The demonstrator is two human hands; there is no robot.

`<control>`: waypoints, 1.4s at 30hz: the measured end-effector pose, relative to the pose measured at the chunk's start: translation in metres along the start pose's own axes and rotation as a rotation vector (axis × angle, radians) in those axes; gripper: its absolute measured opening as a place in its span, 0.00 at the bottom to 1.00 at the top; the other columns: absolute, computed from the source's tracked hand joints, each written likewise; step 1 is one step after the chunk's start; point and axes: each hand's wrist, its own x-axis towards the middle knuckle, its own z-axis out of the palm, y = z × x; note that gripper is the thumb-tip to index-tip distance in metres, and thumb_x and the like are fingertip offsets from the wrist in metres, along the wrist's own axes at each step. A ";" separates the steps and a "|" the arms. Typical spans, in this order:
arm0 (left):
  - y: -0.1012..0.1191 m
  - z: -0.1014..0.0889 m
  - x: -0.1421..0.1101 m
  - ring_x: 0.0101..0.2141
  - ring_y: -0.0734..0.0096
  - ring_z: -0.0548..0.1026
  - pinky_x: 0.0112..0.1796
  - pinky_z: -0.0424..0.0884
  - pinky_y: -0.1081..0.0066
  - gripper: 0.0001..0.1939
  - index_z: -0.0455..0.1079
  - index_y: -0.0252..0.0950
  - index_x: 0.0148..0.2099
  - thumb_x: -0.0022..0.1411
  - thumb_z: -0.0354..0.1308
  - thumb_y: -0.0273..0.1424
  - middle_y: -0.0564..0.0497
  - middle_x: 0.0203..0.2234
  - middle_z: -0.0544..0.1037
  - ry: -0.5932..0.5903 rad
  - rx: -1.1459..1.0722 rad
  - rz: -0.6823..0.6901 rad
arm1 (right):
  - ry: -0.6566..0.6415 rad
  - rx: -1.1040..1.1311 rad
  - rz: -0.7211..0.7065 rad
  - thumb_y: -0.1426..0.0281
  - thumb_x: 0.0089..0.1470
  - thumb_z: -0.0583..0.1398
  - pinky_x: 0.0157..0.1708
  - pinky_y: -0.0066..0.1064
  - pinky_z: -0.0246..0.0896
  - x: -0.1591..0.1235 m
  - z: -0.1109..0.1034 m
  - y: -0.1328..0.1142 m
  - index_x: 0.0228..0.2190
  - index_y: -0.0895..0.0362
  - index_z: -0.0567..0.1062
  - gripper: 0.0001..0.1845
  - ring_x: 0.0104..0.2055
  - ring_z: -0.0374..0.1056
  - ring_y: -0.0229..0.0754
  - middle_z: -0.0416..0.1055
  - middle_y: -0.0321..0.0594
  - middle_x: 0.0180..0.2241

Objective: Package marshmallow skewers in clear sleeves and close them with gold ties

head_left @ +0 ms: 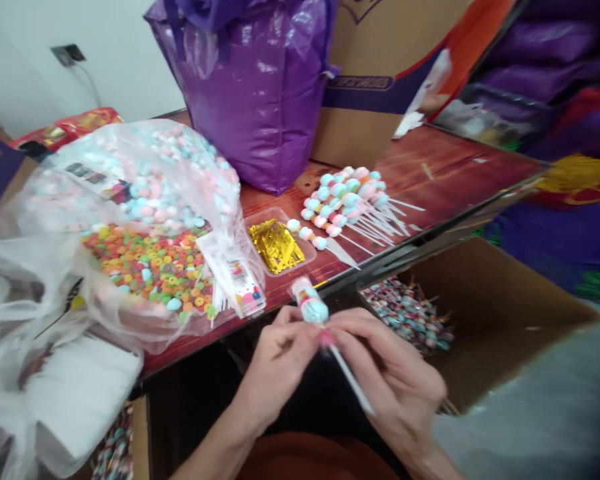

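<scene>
A marshmallow candy skewer (310,301) is held up in front of me over the table's front edge, its white stick slanting down to the right. My left hand (283,360) pinches it just below the marshmallows. My right hand (390,367) closes on the same spot from the other side, with the stick running along its fingers. A small pink patch shows between the fingertips, too blurred to name. Just beyond the hands lie gold twist ties (277,247) in a clear tray (310,252). A pile of marshmallow skewers (347,197) rests to the right of it.
Left on the table are a bag of marshmallows (165,187), gummy rings (150,267), printed labels (237,277) and white sticks (80,393). Behind stands a purple bag (255,100). Below right, an open cardboard box (500,320) holds many wrapped skewers (407,313).
</scene>
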 end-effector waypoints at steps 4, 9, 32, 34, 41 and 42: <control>-0.009 0.008 0.008 0.38 0.64 0.74 0.42 0.69 0.67 0.08 0.81 0.36 0.34 0.62 0.64 0.35 0.46 0.37 0.76 0.040 0.137 0.077 | -0.047 0.157 0.396 0.65 0.61 0.62 0.21 0.26 0.63 -0.027 -0.004 0.024 0.38 0.56 0.81 0.09 0.22 0.66 0.36 0.74 0.39 0.25; -0.021 -0.017 0.025 0.39 0.64 0.74 0.44 0.69 0.65 0.05 0.80 0.39 0.35 0.63 0.63 0.29 0.47 0.36 0.78 0.128 0.618 0.362 | 0.307 0.526 0.670 0.64 0.50 0.70 0.18 0.19 0.57 -0.043 -0.023 0.070 0.29 0.58 0.77 0.11 0.20 0.56 0.30 0.63 0.31 0.20; -0.013 -0.113 0.058 0.27 0.71 0.72 0.33 0.67 0.70 0.03 0.75 0.37 0.32 0.60 0.62 0.29 0.52 0.28 0.74 0.712 0.965 0.431 | -0.188 0.293 0.487 0.60 0.60 0.61 0.22 0.25 0.58 -0.015 0.058 0.058 0.31 0.57 0.77 0.13 0.22 0.61 0.34 0.68 0.34 0.21; -0.012 -0.108 0.053 0.27 0.72 0.72 0.31 0.68 0.71 0.04 0.75 0.37 0.33 0.60 0.63 0.31 0.53 0.29 0.74 0.758 0.793 0.454 | -0.212 0.279 0.473 0.60 0.60 0.61 0.22 0.25 0.58 -0.010 0.066 0.052 0.34 0.56 0.77 0.12 0.24 0.62 0.35 0.70 0.35 0.24; -0.014 -0.061 0.026 0.33 0.73 0.76 0.36 0.73 0.72 0.08 0.76 0.38 0.41 0.59 0.67 0.33 0.50 0.38 0.74 0.778 0.442 0.550 | -0.116 0.521 0.545 0.60 0.54 0.66 0.18 0.25 0.53 0.014 0.105 0.030 0.35 0.58 0.78 0.14 0.22 0.58 0.33 0.69 0.34 0.25; -0.015 -0.054 0.023 0.33 0.74 0.76 0.36 0.73 0.73 0.12 0.75 0.39 0.44 0.58 0.68 0.33 0.51 0.39 0.74 0.807 0.345 0.540 | -0.068 0.532 0.534 0.61 0.55 0.65 0.19 0.25 0.52 0.016 0.108 0.028 0.31 0.59 0.78 0.12 0.21 0.55 0.32 0.66 0.32 0.22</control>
